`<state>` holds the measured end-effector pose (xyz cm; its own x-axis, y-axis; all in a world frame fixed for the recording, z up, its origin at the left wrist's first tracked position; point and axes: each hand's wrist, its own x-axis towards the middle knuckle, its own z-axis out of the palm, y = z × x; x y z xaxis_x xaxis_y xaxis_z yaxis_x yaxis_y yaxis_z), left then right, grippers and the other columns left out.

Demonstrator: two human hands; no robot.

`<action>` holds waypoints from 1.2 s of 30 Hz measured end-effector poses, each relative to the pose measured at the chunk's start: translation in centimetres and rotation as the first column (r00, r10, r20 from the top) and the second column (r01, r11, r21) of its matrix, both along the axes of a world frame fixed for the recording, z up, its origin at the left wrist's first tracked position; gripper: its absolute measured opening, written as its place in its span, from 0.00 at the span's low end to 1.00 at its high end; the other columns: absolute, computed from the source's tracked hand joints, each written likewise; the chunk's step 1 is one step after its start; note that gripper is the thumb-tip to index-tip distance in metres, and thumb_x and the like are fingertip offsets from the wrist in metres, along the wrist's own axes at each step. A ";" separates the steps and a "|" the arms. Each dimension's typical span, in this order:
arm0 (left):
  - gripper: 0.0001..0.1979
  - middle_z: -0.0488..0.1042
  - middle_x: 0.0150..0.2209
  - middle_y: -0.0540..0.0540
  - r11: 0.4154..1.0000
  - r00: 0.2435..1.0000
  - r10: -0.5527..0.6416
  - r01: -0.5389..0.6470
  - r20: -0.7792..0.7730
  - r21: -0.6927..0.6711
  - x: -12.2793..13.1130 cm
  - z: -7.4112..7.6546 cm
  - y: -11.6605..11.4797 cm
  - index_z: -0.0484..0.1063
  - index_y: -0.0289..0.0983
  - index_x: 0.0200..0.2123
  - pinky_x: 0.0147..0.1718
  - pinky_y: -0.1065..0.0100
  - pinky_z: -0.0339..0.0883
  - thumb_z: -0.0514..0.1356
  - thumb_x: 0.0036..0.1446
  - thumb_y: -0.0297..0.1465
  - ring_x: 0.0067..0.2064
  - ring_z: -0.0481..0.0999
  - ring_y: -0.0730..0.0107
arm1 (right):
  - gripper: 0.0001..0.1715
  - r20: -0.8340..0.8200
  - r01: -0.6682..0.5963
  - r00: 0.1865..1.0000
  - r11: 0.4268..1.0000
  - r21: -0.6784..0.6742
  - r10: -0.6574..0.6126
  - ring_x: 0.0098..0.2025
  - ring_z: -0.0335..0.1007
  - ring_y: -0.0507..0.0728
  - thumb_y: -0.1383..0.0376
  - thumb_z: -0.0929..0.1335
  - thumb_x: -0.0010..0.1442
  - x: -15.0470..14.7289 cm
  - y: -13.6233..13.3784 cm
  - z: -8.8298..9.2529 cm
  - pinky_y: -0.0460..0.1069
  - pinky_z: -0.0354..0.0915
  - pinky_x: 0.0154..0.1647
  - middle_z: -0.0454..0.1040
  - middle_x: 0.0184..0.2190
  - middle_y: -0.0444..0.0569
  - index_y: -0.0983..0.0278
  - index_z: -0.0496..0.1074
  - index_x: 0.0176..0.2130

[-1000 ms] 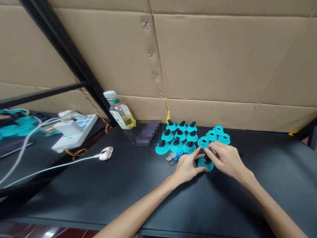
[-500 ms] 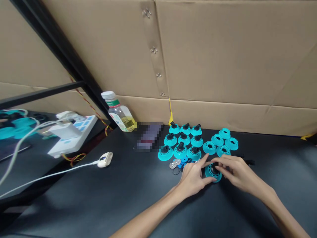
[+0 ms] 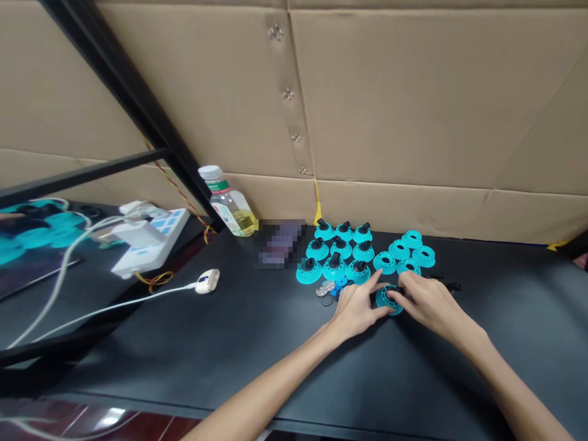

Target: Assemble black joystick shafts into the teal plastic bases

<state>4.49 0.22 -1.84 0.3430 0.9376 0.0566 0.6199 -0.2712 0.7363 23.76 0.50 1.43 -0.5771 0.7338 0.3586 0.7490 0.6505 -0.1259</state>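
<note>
My left hand [image 3: 354, 311] holds a teal flared ring [image 3: 384, 302] down on the black table, thumb and forefinger around its left side. My right hand [image 3: 425, 301] is closed on a black fitting [image 3: 393, 294] in the middle of this ring; its fingers partly hide the fitting. Behind my hands lie several plain teal rings [image 3: 423, 256]. To their left stand rows of teal rings with black fittings [image 3: 334, 266] set in them. Close to my left hand lie perforated metal discs [image 3: 327, 287], small blue parts [image 3: 340, 283] and a thin black loop [image 3: 327, 301].
Black pieces [image 3: 452, 286] lie beyond my right hand. A blurred-out flat object [image 3: 280, 244] and a bottle of yellow liquid [image 3: 232, 208] stand at the back. Leftward are a cabled cream device [image 3: 207, 281], a power strip [image 3: 156, 242] and a black frame post [image 3: 124, 98]. Cardboard [image 3: 413, 98] walls the rear.
The camera view has shifted, bringing the table's front edge into sight. My right hand's fingers have curled closer over the black fitting; my left hand keeps its hold on the ring.
</note>
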 end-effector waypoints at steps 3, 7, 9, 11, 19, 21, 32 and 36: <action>0.42 0.80 0.44 0.46 1.000 1.000 0.013 -0.012 -0.019 0.007 0.1 0.2 -0.1 0.55 0.40 0.65 0.38 0.66 0.69 0.66 0.50 0.43 0.39 0.80 0.61 | 0.14 -0.048 -0.011 0.999 0.999 -0.040 0.009 0.23 0.61 0.51 0.59 0.60 0.67 -0.2 0.0 0.1 0.46 0.55 0.23 0.68 0.27 0.46 0.64 0.63 0.32; 0.43 0.80 0.42 0.46 0.999 1.000 0.016 -0.015 -0.026 0.032 0.1 0.1 -0.1 0.54 0.40 0.65 0.37 0.66 0.68 0.65 0.50 0.45 0.40 0.80 0.59 | 0.11 -0.190 -0.082 0.981 0.978 -0.193 0.044 0.24 0.61 0.50 0.62 0.63 0.65 -0.1 0.2 0.4 0.45 0.58 0.26 0.68 0.25 0.44 0.65 0.66 0.32; 0.42 0.81 0.39 0.47 0.999 1.000 0.016 -0.015 -0.022 0.046 0.2 0.0 -0.1 0.56 0.40 0.65 0.36 0.66 0.68 0.65 0.50 0.46 0.39 0.79 0.59 | 0.10 -0.226 -0.122 0.972 0.967 -0.226 0.070 0.26 0.63 0.50 0.63 0.63 0.65 0.0 0.2 0.6 0.45 0.59 0.28 0.69 0.27 0.46 0.65 0.68 0.34; 0.38 0.81 0.37 0.48 0.998 1.000 0.018 -0.017 -0.022 0.058 0.2 -0.1 -0.1 0.62 0.41 0.62 0.34 0.68 0.67 0.65 0.50 0.46 0.38 0.79 0.61 | 0.10 -0.244 -0.153 0.965 0.957 -0.248 0.091 0.29 0.64 0.50 0.63 0.63 0.65 0.2 0.3 0.7 0.45 0.60 0.30 0.70 0.30 0.47 0.65 0.71 0.37; 0.29 0.79 0.29 0.49 0.996 0.997 0.026 -0.019 -0.077 0.091 0.3 0.2 -0.1 0.74 0.45 0.52 0.30 0.71 0.60 0.65 0.49 0.49 0.31 0.75 0.68 | 0.11 -0.185 -0.170 0.975 0.949 -0.267 0.123 0.32 0.63 0.52 0.67 0.62 0.65 0.5 0.1 0.8 0.47 0.62 0.33 0.68 0.32 0.49 0.67 0.73 0.41; 0.27 0.78 0.28 0.50 0.995 0.996 0.005 0.003 -0.084 0.096 0.2 0.3 -0.1 0.75 0.46 0.51 0.28 0.72 0.57 0.65 0.49 0.49 0.29 0.73 0.70 | 0.13 -0.160 -0.183 0.977 0.946 -0.267 0.144 0.33 0.63 0.52 0.68 0.60 0.66 0.6 -0.1 1.0 0.48 0.62 0.35 0.67 0.34 0.50 0.67 0.73 0.42; 0.27 0.69 0.19 0.54 0.990 0.988 -0.091 0.102 -0.121 0.096 0.1 0.2 0.1 0.75 0.46 0.51 0.24 0.73 0.50 0.64 0.50 0.50 0.23 0.65 0.74 | 0.15 -0.173 -0.243 0.966 0.901 -0.360 0.191 0.34 0.63 0.51 0.72 0.59 0.65 1.3 -0.4 1.9 0.48 0.64 0.36 0.67 0.37 0.50 0.65 0.73 0.43; 0.26 0.70 0.20 0.54 0.988 0.985 -0.118 0.130 -0.129 0.087 0.0 0.2 0.2 0.74 0.45 0.51 0.24 0.72 0.51 0.64 0.50 0.50 0.24 0.66 0.74 | 0.18 -0.163 -0.247 0.967 0.889 -0.385 0.198 0.35 0.62 0.52 0.73 0.57 0.65 1.2 -0.5 2.2 0.48 0.64 0.36 0.66 0.37 0.50 0.64 0.72 0.46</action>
<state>4.50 0.45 -1.61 0.4659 0.8799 0.0931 0.6616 -0.4163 0.6237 25.00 0.02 3.66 -0.7140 0.6864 0.1378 0.5547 0.6747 -0.4869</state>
